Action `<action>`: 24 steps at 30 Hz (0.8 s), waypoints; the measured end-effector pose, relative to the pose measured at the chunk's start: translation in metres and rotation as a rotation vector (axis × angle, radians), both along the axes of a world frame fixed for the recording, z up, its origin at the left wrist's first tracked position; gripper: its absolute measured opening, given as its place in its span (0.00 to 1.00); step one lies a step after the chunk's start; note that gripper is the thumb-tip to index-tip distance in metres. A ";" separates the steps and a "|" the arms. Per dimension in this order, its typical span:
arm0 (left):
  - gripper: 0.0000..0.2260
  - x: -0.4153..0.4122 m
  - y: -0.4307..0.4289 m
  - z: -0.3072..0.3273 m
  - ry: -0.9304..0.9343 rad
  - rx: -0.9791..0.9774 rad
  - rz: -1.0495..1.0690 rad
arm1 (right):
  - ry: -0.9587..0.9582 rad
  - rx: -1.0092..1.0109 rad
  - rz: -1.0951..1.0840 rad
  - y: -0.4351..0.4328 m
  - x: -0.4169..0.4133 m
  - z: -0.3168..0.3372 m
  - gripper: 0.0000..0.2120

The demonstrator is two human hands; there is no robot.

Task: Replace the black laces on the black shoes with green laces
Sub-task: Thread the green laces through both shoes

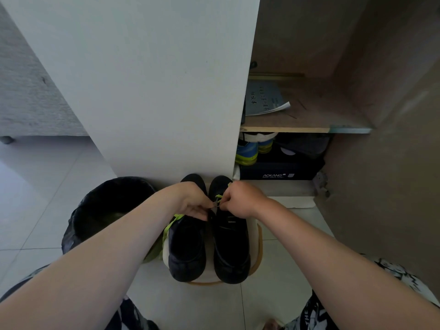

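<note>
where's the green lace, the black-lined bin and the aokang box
green lace (171, 226): head view, loose hanging stretch
bin (79, 208): head view, bag-covered left rim
aokang box (273, 171): head view, printed front face

Floor: pale glossy tiles (35, 210), thin grout lines. Centre: upright white cabinet panel (142, 79). Right: open brown cabinet interior (381, 67); wooden shelf (309, 115) carrying a grey booklet (262, 98); below it, blue-and-yellow trainers (247, 151) next to a dark box (281, 171) marked AOKANG. Left: grey textured sofa (31, 96); black-lined bin (107, 206). Light diffuse, even.
</note>
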State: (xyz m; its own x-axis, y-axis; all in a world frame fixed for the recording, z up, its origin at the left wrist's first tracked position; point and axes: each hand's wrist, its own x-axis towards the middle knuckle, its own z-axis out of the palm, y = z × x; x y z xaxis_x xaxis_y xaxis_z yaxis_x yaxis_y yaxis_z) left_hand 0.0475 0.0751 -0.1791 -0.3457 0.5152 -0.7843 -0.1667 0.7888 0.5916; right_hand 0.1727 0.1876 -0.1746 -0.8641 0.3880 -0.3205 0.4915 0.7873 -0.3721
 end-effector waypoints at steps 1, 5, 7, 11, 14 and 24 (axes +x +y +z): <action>0.04 0.000 0.000 -0.001 0.010 0.001 -0.003 | -0.005 0.001 0.001 0.000 0.000 0.001 0.07; 0.04 0.001 0.001 -0.001 0.023 0.001 -0.010 | 0.004 0.010 -0.015 -0.004 -0.001 0.000 0.07; 0.04 0.003 0.000 -0.001 0.018 0.008 -0.005 | 0.008 -0.036 -0.036 -0.003 0.000 0.000 0.06; 0.04 0.006 0.000 0.002 0.031 0.025 0.000 | 0.011 -0.092 -0.069 -0.002 0.002 0.002 0.06; 0.07 0.009 0.002 0.003 0.069 0.030 -0.021 | 0.016 -0.021 -0.043 -0.006 0.001 -0.001 0.06; 0.08 0.010 0.000 0.001 0.170 0.051 -0.055 | 0.051 0.070 0.017 -0.010 0.001 -0.002 0.11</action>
